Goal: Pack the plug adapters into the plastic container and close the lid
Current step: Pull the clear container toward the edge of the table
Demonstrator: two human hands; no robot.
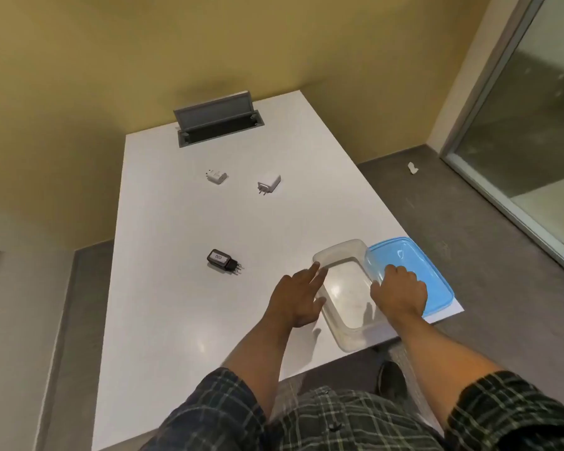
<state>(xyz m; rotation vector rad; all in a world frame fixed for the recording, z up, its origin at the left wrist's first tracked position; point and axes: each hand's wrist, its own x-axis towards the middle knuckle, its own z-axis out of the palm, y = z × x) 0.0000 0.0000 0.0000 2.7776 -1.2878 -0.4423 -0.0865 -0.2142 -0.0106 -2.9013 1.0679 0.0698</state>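
Head view: clear plastic container (345,289) sits open at the near right corner of the white table (163,320), nothing inside (bare bottom visible). Blue lid (414,265) lies flat, touching its right rim. Left hand (295,296) open, fingers spread against the container's left wall. Right hand (399,292) curled, resting on lid and right rim. Black plug adapter (223,261) left of container; two white adapters (218,176) (269,182) farther back.
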